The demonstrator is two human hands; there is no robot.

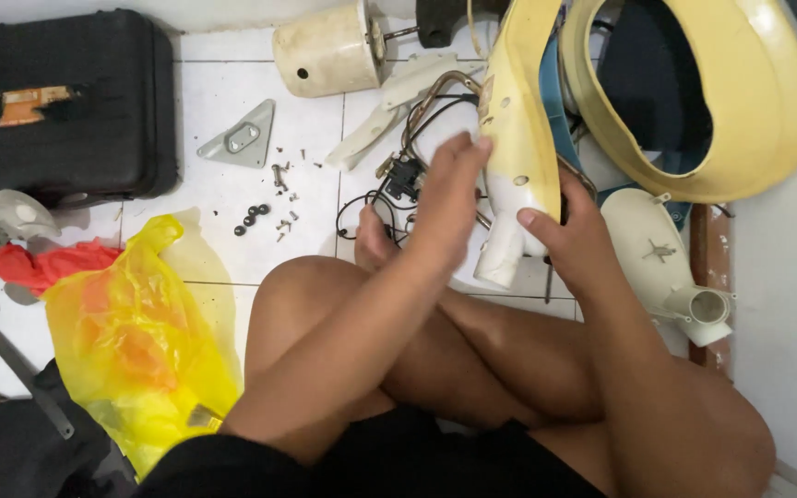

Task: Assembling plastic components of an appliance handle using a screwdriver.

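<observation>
While the person sits cross-legged on the white tiled floor [223, 198], both hands meet at a long cream plastic housing piece with a white tubular neck [517, 157]. The right hand [576, 235] wraps loosely around its lower part from behind, thumb laid across the white neck, fingers hidden behind the plastic. The left hand [449, 198] is mostly open, its fingertips pressed against the left edge of the same piece, palm turned inward; whether it truly grasps anything cannot be told. The piece stands nearly upright between the two hands, above the crossed legs. Just behind the left hand lies a tangle of black wires with a small black switch block [405, 177]. Small screws and black washers [269, 207] are scattered on the tiles to the left, near a crumpled yellow plastic bag [131, 341].
</observation>
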